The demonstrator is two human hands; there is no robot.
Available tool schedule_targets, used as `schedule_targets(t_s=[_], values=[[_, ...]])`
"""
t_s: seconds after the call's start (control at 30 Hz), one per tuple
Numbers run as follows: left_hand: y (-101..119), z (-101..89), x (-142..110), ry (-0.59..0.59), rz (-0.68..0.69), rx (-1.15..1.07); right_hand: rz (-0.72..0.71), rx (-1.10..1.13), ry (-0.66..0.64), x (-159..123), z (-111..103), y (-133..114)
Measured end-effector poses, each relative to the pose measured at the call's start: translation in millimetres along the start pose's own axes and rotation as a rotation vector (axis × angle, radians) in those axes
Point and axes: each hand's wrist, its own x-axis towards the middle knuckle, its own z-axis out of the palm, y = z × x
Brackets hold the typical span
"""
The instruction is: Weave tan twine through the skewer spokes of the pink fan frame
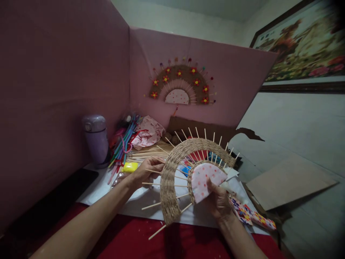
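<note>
A half-round woven straw wall hanging (168,183) is held tilted above the table, with thin wooden sticks fanning through its band. At its centre sits a half-circle covered in pale pink dotted fabric (206,180). My right hand (219,201) grips this half-circle, thumb on the front and fingers hidden behind. My left hand (149,171) is closed at the outer left edge of the band, fingers pinched around a stick end there; the fingertips are partly hidden. Bare stick ends stick out past the band.
A finished hanging with red flowers (179,73) is on the pink panel. Behind lie a purple bottle (97,142), pipe cleaners (125,138), crumpled dotted cloth (149,133), loose sticks (147,153) and a yellow packet (130,167). Flowered fabric (253,214) lies right, near cardboard (291,181).
</note>
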Motion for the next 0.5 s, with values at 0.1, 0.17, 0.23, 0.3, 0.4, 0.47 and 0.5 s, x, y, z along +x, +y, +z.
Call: schedule_targets(t_s=[0.1,0.17,0.23,0.3,0.4,0.47,0.5], values=[[1.5,2.2,-0.6,0.009,0.008,-0.037,0.064,0.003,-0.003,-1.2,1.9,-1.1],[1.6,2.9,-0.4,0.002,0.01,-0.044,0.068,0.0,-0.022,-1.7,2.5,-1.5],[1.7,3.1,-0.1,0.012,0.01,-0.033,0.04,-0.017,-0.043,-1.4,1.9,-1.4],[1.9,3.3,0.1,0.043,0.014,-0.024,0.02,-0.042,-0.044,-0.5,0.9,-1.1],[2.3,3.4,0.0,0.054,0.036,-0.009,0.004,-0.055,0.009,1.7,0.0,-1.1],[2.7,3.5,-0.3,0.044,0.067,0.005,-0.005,-0.043,0.05,3.5,-0.3,-1.7],[3.1,3.7,-0.7,0.038,0.086,0.016,-0.012,-0.035,0.065,4.6,-0.7,-2.1]])
